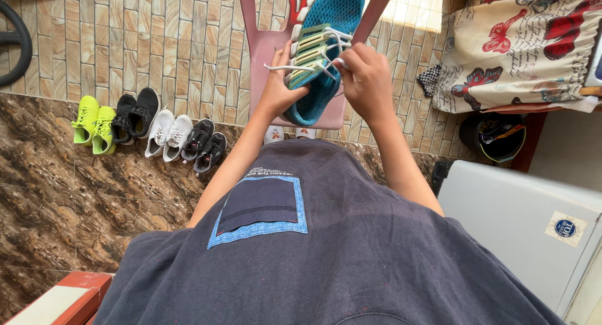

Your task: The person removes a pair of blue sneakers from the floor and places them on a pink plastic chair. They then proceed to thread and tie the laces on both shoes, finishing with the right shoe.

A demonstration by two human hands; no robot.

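A brown marbled floor (75,206) meets a tiled wall (157,42), where a row of shoes (150,130) stands beside a pink chair (266,55). Above the chair, the left hand (281,90) cradles a teal sneaker (326,42) while the right hand (367,80) pinches its white lace (295,68).

I see one label only: a small square sticker (565,228), cream with a round dark-blue emblem in the middle, stuck on the top of the white appliance (501,206) at lower right. I see no packages, signs or screens in the head view.
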